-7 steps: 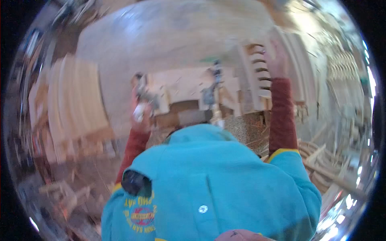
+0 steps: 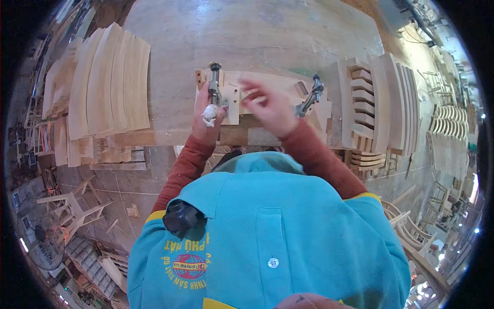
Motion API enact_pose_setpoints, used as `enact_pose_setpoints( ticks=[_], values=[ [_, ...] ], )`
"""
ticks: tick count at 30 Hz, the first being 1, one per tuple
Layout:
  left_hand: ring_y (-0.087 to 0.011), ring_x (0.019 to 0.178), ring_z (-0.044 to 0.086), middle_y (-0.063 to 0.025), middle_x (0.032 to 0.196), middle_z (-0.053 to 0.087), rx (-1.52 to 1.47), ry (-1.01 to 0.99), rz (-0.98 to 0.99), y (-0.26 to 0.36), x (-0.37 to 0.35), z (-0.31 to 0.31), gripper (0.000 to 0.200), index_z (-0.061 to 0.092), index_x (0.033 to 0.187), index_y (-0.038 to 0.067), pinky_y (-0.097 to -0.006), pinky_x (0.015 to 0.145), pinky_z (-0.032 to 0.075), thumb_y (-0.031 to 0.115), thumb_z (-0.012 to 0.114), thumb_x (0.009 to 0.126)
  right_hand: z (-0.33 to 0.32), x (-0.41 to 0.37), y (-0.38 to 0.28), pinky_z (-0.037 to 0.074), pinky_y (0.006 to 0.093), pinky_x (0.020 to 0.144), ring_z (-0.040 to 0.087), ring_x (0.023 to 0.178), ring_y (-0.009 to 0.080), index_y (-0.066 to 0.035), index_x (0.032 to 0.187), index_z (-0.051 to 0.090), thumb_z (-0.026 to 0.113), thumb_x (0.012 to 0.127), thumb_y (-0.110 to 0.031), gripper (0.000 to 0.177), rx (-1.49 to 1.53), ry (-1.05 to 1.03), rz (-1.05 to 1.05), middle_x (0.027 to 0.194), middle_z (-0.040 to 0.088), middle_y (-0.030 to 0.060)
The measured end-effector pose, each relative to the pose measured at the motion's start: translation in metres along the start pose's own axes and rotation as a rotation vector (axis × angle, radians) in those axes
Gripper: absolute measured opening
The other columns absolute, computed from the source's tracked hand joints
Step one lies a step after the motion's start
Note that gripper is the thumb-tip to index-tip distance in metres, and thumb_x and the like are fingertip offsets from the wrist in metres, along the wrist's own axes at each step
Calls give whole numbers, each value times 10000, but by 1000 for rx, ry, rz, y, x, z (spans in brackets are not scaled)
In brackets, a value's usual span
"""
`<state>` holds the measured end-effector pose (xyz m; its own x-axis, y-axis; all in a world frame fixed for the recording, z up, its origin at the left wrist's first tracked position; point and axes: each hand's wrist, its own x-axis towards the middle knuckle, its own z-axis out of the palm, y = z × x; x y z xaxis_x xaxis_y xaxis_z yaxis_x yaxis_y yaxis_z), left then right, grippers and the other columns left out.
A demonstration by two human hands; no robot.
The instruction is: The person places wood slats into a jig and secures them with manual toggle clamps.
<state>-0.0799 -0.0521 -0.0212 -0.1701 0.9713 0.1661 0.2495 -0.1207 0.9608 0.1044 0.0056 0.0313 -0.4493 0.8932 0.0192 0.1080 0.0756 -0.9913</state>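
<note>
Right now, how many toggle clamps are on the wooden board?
2. One toggle clamp at the left end of the wooden board, by the left hand; another near the right end. Hands may hide more.

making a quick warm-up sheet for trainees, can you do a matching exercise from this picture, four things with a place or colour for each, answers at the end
Column one
1. left hand
2. right hand
3. shirt front
4. long sleeves

Column two
A. bright blue
B. at the left clamp
C. rust red
D. between the left clamp and the right clamp

Right pairs: 1-B, 2-D, 3-A, 4-C
</note>
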Motion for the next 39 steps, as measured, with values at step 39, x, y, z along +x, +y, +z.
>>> enact_pose_setpoints(
  ticks=[39],
  values=[
    [-306,1182,423,-193,1280,421,110,2,176,-4,0,-2,696,295,1355,-37,-354,1004,334,10,595,729,22,20,198,494,371,716,636,813,281,-85,851,653,692,747,-254,203,-719,265,506,847,661,121]
  ],
)
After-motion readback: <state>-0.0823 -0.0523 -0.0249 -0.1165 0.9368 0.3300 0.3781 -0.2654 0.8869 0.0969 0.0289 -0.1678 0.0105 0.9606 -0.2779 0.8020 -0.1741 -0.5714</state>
